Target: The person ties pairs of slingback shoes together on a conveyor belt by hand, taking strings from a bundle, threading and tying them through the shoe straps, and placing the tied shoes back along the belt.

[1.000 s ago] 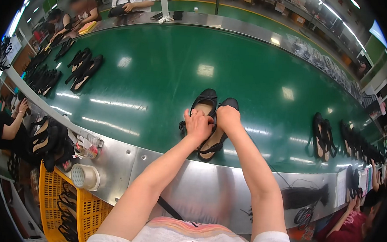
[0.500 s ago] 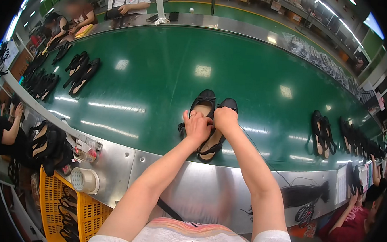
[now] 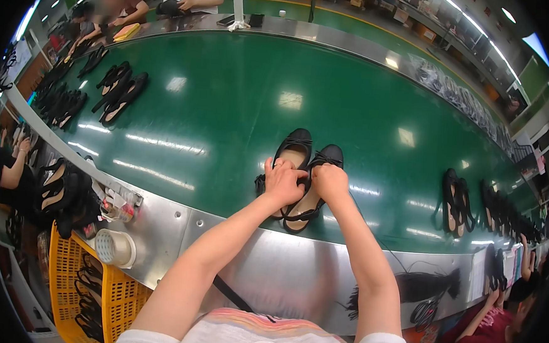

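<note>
Two black flat shoes with small bows and beige insoles lie side by side in front of me, toes pointing away. My left hand [image 3: 284, 182] lies across the left shoe [image 3: 299, 139], its thumb and forefinger pinched at the inner edge of the right shoe [image 3: 331, 152]. Closed in a fist, my right hand [image 3: 330, 182] grips the right shoe's opening just below the bow. What its fingertips pinch is hidden. A dark strap crosses the right shoe near its heel, and a bunched black piece shows left of the left shoe.
The shoes rest on a green belt [image 3: 228, 106] with a metal edge [image 3: 170, 234]. More black shoes stand left [image 3: 125, 96] and right [image 3: 454, 201]. Nearby are a tape roll [image 3: 115, 248], a yellow crate [image 3: 122, 300] and black cords [image 3: 428, 281]. Other people work around the belt.
My right hand has slid slightly from the bow toward the heel, so the bow of the right shoe now shows. My left hand stays near the same place. The view has shifted slightly.
</note>
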Available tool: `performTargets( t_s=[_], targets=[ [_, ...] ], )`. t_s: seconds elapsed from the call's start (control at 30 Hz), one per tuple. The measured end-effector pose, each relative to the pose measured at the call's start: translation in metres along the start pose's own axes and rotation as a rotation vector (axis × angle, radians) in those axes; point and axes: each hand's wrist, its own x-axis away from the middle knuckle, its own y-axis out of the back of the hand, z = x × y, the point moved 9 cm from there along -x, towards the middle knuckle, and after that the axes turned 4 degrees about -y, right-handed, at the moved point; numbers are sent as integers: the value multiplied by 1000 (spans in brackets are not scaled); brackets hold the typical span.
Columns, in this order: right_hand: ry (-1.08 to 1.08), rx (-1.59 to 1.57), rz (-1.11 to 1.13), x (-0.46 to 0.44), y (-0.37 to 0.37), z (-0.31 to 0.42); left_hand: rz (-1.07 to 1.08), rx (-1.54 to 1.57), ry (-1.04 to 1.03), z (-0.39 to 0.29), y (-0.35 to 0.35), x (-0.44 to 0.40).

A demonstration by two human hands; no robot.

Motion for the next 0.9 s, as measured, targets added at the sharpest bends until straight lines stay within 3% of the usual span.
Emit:
performTargets(
  t_s=[0.5, 0.9],
  targets=[
    [-32, -230, -104, 23, 8, -21, -159, -76, -25, -19, -2, 1],
    [-65, -355, -170, 34, 6, -38, -29, -246, 169, -29, -20, -11]
  ],
)
